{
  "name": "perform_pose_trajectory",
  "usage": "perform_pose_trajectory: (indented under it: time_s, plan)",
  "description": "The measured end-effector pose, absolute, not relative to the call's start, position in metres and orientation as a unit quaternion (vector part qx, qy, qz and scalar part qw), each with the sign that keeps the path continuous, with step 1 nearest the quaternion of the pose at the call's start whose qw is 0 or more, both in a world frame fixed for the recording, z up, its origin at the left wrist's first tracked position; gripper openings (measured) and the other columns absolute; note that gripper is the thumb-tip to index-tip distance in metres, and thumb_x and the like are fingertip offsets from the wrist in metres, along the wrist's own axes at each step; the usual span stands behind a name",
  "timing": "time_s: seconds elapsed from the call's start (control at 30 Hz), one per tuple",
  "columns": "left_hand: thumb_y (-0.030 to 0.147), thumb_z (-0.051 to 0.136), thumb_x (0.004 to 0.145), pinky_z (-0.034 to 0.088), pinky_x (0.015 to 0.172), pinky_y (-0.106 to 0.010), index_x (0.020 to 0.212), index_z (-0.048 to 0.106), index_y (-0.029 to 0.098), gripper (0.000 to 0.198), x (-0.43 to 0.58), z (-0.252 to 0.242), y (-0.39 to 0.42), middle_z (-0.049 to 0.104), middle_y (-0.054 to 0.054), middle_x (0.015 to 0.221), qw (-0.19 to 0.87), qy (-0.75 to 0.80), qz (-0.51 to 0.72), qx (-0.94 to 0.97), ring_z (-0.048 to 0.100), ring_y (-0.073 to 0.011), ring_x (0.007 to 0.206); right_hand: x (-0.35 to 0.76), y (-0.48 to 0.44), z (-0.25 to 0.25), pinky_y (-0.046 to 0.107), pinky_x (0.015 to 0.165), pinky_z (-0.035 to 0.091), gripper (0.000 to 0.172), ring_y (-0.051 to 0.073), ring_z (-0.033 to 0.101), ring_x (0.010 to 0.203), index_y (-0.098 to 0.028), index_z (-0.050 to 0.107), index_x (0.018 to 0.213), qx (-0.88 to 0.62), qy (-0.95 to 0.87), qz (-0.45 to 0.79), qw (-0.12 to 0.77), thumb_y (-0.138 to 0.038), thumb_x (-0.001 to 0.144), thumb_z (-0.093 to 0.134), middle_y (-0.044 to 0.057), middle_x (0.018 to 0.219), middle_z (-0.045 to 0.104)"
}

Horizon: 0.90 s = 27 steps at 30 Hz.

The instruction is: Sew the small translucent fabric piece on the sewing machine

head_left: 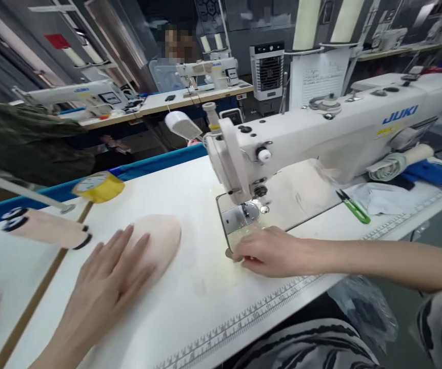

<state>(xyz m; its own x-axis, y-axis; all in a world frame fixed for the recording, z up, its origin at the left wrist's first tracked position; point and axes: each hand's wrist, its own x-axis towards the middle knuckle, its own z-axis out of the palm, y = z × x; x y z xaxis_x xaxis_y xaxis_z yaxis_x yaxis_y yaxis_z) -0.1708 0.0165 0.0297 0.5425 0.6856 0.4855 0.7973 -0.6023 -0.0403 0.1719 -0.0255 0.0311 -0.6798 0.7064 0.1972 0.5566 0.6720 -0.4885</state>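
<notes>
My left hand (103, 282) lies open, fingers spread, on a pale pink rounded fabric piece (165, 238) on the white table left of the sewing machine (305, 136). My right hand (269, 251) is closed, its fingertips pinched together at the front edge of the metal needle plate (236, 219). Whatever those fingers hold, if anything, is hidden. The machine's needle area stands just beyond this hand. Another pale cloth (301, 187) lies under the machine's arm.
Green thread snips (354, 206) lie right of the needle area, near a rolled cloth (388, 168) and blue fabric (434, 173). On the left are yellow tape (98, 187) and pink thread spools (47, 228). A printed ruler (244, 318) borders the front edge. A person (24, 138) sits beyond.
</notes>
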Motion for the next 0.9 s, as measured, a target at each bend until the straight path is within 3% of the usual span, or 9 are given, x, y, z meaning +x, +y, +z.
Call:
perform_pose_trajectory:
  time_s: [0.1,0.2,0.3,0.43,0.5,0.57,0.7,0.8,0.9]
  plan:
    - [0.030,0.053,0.088,0.028,0.110,-0.060,0.143,0.026,0.045,0.063,-0.154,0.030,0.004,0.025,0.011,0.152,0.178,-0.390,-0.264,-0.864,0.039,-0.0354,0.132,0.230,-0.033,0.037,0.024,0.059,0.040,0.022,0.015,0.063,0.084,-0.020,0.065,0.091,-0.420,-0.881,0.127,0.180,-0.009,0.085,0.046,0.001,0.093,0.068]
    - [0.022,0.060,0.083,0.041,0.102,-0.050,0.139,0.041,0.034,0.060,-0.117,0.033,-0.004,0.049,0.000,0.140,0.194,-0.277,-0.270,-0.901,0.056,-0.0300,0.116,0.280,-0.016,0.044,0.026,0.057,0.035,0.026,0.017,0.063,0.086,-0.019,0.064,0.096,-0.537,-0.831,-0.005,0.148,-0.008,0.085,0.044,0.003,0.101,0.068]
    - [0.015,0.059,0.083,0.051,0.089,-0.039,0.128,0.053,0.026,0.046,-0.056,0.032,-0.011,0.065,-0.005,0.120,0.116,-0.229,-0.249,-0.934,0.062,-0.0240,0.105,0.309,0.003,0.048,0.028,0.050,0.026,0.024,0.019,0.062,0.082,-0.020,0.064,0.095,-0.617,-0.777,-0.065,0.109,-0.012,0.085,0.044,0.003,0.103,0.068]
    - [0.021,0.047,0.092,0.050,0.089,-0.037,0.116,0.059,0.021,0.027,0.042,0.025,-0.010,0.064,-0.006,0.118,-0.049,-0.255,-0.215,-0.942,0.060,-0.0221,0.108,0.318,0.005,0.044,0.027,0.049,0.023,0.016,0.019,0.061,0.074,-0.021,0.064,0.088,-0.619,-0.777,-0.060,0.100,-0.020,0.085,0.048,0.002,0.090,0.069]
    - [0.021,0.043,0.093,0.051,0.082,-0.035,0.111,0.059,0.021,0.024,0.087,0.021,-0.001,0.065,-0.005,0.111,-0.129,-0.314,-0.207,-0.918,0.062,-0.0201,0.099,0.318,0.000,0.040,0.027,0.048,0.023,0.014,0.019,0.061,0.071,-0.020,0.063,0.086,-0.616,-0.779,-0.057,0.098,-0.021,0.085,0.049,0.002,0.084,0.068]
    - [0.026,0.051,0.090,0.048,0.082,-0.038,0.104,0.059,0.018,0.019,0.122,0.019,0.013,0.064,-0.007,0.106,-0.153,-0.394,-0.222,-0.879,0.058,-0.0237,0.099,0.319,-0.006,0.037,0.027,0.048,0.025,0.014,0.018,0.061,0.069,-0.020,0.063,0.087,-0.612,-0.783,-0.053,0.098,-0.020,0.085,0.050,0.002,0.083,0.068]
    - [0.021,0.053,0.087,0.037,0.091,-0.044,0.083,0.056,0.018,0.006,0.158,0.013,0.039,0.061,-0.008,0.093,-0.157,-0.450,-0.260,-0.840,0.052,-0.0269,0.100,0.324,-0.010,0.030,0.028,0.061,0.040,0.018,0.020,0.062,0.084,-0.018,0.063,0.097,-0.584,-0.802,-0.044,0.117,-0.016,0.086,0.049,0.005,0.095,0.067]
    - [0.023,0.042,0.092,0.040,0.082,-0.036,0.078,0.050,0.019,0.017,0.161,0.011,0.045,0.059,-0.004,0.085,-0.192,-0.463,-0.278,-0.819,0.053,-0.0208,0.088,0.326,-0.009,0.024,0.032,0.083,0.043,0.022,0.022,0.058,0.101,-0.017,0.062,0.106,-0.538,-0.832,-0.036,0.134,-0.019,0.088,0.049,0.009,0.113,0.063]
    - [0.029,0.034,0.096,0.042,0.073,-0.029,0.079,0.046,0.020,0.022,0.157,0.012,0.042,0.057,-0.002,0.084,-0.235,-0.475,-0.299,-0.793,0.054,-0.0162,0.079,0.326,-0.008,0.016,0.038,0.088,0.043,0.028,0.026,0.056,0.107,-0.017,0.060,0.114,-0.507,-0.849,-0.040,0.143,-0.028,0.089,0.053,0.012,0.119,0.060]
